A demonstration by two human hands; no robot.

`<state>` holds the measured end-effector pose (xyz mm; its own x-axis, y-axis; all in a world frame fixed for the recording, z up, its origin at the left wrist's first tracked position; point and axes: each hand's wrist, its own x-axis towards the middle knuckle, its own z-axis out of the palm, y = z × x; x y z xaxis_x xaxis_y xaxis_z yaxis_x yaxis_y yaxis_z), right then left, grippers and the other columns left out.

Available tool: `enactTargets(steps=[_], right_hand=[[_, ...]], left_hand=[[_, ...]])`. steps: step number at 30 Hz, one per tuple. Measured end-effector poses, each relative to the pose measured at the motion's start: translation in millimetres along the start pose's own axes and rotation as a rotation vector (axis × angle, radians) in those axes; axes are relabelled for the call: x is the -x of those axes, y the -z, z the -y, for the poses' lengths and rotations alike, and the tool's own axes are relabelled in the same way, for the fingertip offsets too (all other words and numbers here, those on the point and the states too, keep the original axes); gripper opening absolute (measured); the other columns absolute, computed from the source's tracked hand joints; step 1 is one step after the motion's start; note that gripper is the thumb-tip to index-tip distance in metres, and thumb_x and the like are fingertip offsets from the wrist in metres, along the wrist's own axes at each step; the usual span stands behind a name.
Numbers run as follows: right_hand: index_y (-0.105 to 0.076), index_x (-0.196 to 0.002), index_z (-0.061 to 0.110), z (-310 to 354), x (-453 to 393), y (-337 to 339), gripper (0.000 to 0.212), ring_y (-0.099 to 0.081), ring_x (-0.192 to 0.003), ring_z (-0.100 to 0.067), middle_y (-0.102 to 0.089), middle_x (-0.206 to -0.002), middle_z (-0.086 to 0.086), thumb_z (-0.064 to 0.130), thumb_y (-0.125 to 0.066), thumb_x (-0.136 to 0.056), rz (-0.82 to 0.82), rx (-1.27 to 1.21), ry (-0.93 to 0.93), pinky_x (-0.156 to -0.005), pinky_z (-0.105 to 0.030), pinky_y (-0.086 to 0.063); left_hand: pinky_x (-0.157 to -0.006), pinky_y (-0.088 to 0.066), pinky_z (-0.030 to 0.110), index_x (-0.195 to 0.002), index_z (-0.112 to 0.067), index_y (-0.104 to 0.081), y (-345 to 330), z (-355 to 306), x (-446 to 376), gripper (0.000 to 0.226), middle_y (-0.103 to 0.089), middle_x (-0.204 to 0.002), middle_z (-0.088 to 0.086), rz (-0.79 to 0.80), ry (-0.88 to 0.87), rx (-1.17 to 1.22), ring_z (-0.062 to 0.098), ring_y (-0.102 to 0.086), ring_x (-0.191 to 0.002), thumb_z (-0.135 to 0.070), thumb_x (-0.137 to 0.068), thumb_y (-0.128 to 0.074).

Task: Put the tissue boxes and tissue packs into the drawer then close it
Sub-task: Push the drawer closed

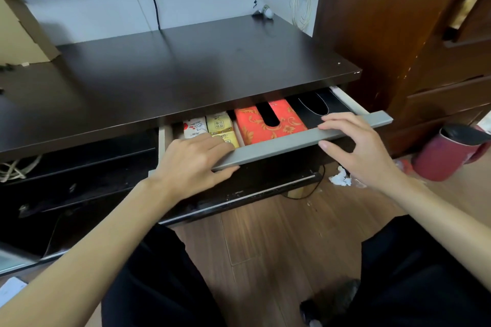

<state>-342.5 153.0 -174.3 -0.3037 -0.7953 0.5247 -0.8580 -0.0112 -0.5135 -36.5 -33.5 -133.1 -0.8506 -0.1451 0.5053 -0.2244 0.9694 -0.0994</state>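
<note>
The drawer (300,138) stands partly open under the front edge of the dark surface (186,69), and the loading looks done: nothing of the task's things lies on the surface itself. Inside, along the drawer's front rail, the red tissue box (255,125) lies flat with its oval slot up, filling the middle. Just beside it toward the drawer's left end sit the yellow tissue packs (221,127), one behind the other, and next to them a white tissue pack (195,127). At the right end a black tissue box (316,110) lies flat, half under the surface's edge. They lie low and side by side, likely so the drawer can slide in without catching.

Both hands rest spread on the grey front rail, grasping nothing firmly. The left hand (194,162) lies over the rail's left part, fingers reaching onto the packs, thumb under the rail. The right hand (356,141) covers the rail near its right end, fingertips on top, thumb below. That two-handed hold suits an even push; the step in hand seems to be the closing, with the left fingers needing to clear first.
</note>
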Motion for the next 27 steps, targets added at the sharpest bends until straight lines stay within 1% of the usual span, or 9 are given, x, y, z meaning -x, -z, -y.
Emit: enactTargets(steps=[3, 6, 9, 12, 15, 17, 19, 22, 27], right_hand=[[-0.065, -0.126, 0.022, -12, 0, 2, 0.032, -0.046, -0.133, -0.010, -0.055, -0.140, 0.005, 0.024, -0.071, -0.094, -0.171, 0.011, -0.124, -0.108, -0.012, -0.030], [-0.051, -0.142, 0.015, -20, -7, -1, 0.058, -0.035, -0.138, -0.018, -0.042, -0.153, -0.003, 0.030, -0.076, -0.091, -0.290, 0.053, -0.314, -0.108, -0.018, -0.027], [-0.040, -0.150, 0.011, -22, -20, -10, 0.076, -0.032, -0.141, -0.022, -0.035, -0.158, -0.006, 0.036, -0.077, -0.089, -0.331, 0.029, -0.409, -0.108, -0.027, -0.029], [-0.030, -0.156, 0.012, -23, -30, -21, 0.091, -0.025, -0.146, -0.023, -0.025, -0.164, -0.006, 0.046, -0.076, -0.085, -0.436, -0.035, -0.500, -0.111, -0.030, -0.027], [-0.022, -0.160, 0.014, -25, -28, -37, 0.101, -0.020, -0.152, -0.025, -0.022, -0.168, -0.006, 0.056, -0.073, -0.083, -0.442, -0.162, -0.630, -0.119, -0.040, -0.026], [-0.019, -0.162, 0.016, -24, -25, -51, 0.101, -0.020, -0.154, -0.026, -0.021, -0.169, -0.006, 0.056, -0.071, -0.085, -0.387, -0.217, -0.673, -0.123, -0.048, -0.025], [-0.013, -0.164, 0.015, -22, -22, -64, 0.099, -0.012, -0.157, -0.026, -0.008, -0.173, -0.004, 0.052, -0.070, -0.091, -0.331, -0.239, -0.674, -0.125, -0.045, -0.019], [-0.005, -0.165, 0.013, -22, -26, -76, 0.098, -0.001, -0.158, -0.027, 0.008, -0.174, -0.002, 0.048, -0.066, -0.096, -0.303, -0.240, -0.693, -0.123, -0.042, -0.014], [-0.003, -0.165, 0.012, -26, -41, -82, 0.094, -0.001, -0.158, -0.030, 0.009, -0.174, -0.003, 0.043, -0.063, -0.099, -0.296, -0.219, -0.708, -0.123, -0.042, -0.013]], left_hand=[[-0.055, -0.050, 0.040, -0.096, -0.009, -0.071, -6, 14, -6, 0.030, -0.068, -0.088, 0.005, -0.041, -0.084, -0.039, 0.026, -0.061, -0.078, -0.038, -0.092, -0.065], [-0.056, -0.035, 0.025, -0.095, -0.011, -0.071, -8, 26, -12, 0.029, -0.067, -0.092, 0.004, -0.093, -0.122, -0.137, 0.022, -0.054, -0.082, -0.039, -0.092, -0.068], [-0.067, -0.024, 0.015, -0.095, -0.012, -0.073, -11, 24, -5, 0.021, -0.067, -0.093, 0.002, -0.192, -0.025, -0.104, 0.018, -0.052, -0.083, -0.032, -0.091, -0.072], [-0.074, -0.037, 0.013, -0.094, -0.017, -0.075, -12, 6, 28, 0.011, -0.068, -0.087, -0.006, -0.301, 0.194, 0.049, 0.012, -0.056, -0.079, -0.027, -0.091, -0.071], [-0.068, -0.049, 0.028, -0.098, -0.034, -0.067, -10, -9, 67, 0.009, -0.062, -0.084, -0.017, -0.366, 0.687, 0.195, 0.008, -0.058, -0.076, -0.029, -0.091, -0.065], [-0.075, -0.053, 0.032, -0.110, -0.033, -0.059, -13, -16, 87, 0.027, -0.059, -0.098, -0.017, -0.454, 1.003, 0.366, 0.005, -0.060, -0.087, -0.021, -0.088, -0.068], [-0.090, -0.051, 0.033, -0.130, -0.027, -0.049, -18, -23, 95, 0.048, -0.053, -0.122, -0.012, -0.469, 1.172, 0.539, -0.001, -0.055, -0.109, -0.015, -0.088, -0.068], [-0.108, -0.039, 0.034, -0.145, -0.028, -0.035, -29, -29, 83, 0.065, -0.040, -0.144, -0.008, -0.359, 1.231, 0.765, -0.002, -0.044, -0.125, -0.012, -0.090, -0.066], [-0.105, -0.031, 0.037, -0.138, -0.032, -0.033, -48, -28, 52, 0.069, -0.038, -0.132, -0.013, -0.366, 1.158, 0.668, 0.005, -0.034, -0.120, -0.008, -0.083, -0.066]])
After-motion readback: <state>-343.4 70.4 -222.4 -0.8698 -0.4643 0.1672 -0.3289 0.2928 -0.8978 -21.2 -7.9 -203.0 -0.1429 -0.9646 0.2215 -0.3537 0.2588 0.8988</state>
